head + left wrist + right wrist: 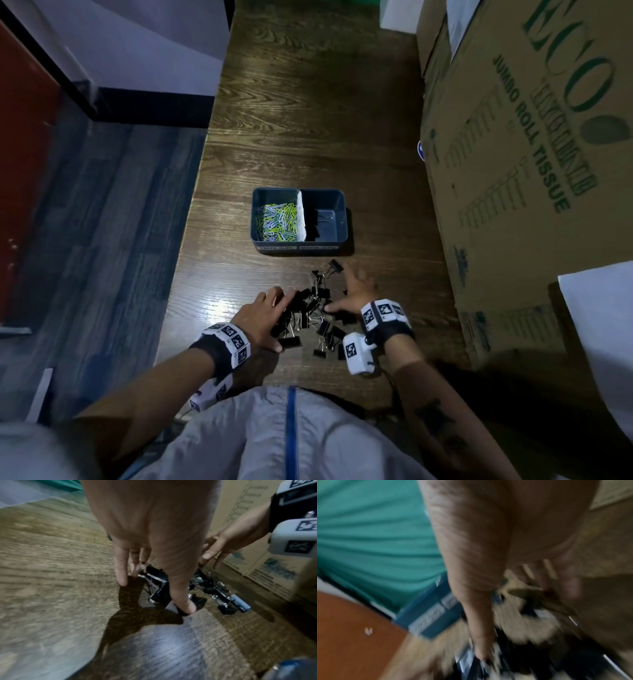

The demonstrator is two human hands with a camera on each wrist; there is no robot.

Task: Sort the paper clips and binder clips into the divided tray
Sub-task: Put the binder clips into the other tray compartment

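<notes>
Binder clips [310, 310] lay in a loose black heap on wooden table [308, 137], near edge, between both hands. One stray clip [336, 265] sat apart, on the tray side of the heap.

Left hand [262, 317]: flat against left flank of heap, fingers [121, 566] straight and pointed down to the tabletop, thumb [181, 592] tip touching the wood beside a clip. Spread, nothing pinched. Looked like a cupping posture against the heap.

Right hand [356, 291]: on right flank of heap, fingers fanned out over the clips, thumb reaching in toward the middle. Seen from left wrist view as well [228, 545], fingers extended downward at the clips. Right wrist view too blurred to confirm contact; only a straight finger [479, 635] over dark clips readable. No pinch visible.

Divided tray [299, 250] stood beyond the heap, mid-table, dark blue, two labels on near wall (text unreadable). White divider [301, 216] split it left/right. Left compartment held paper clips [277, 222], green, yellow and pale purple. Right compartment held one binder clip [322, 216] near the divider, otherwise bare floor.

Large cardboard box [513, 171] printed "JUMBO ROLL TISSUE" stood along right side of table, close to right hand.
</notes>
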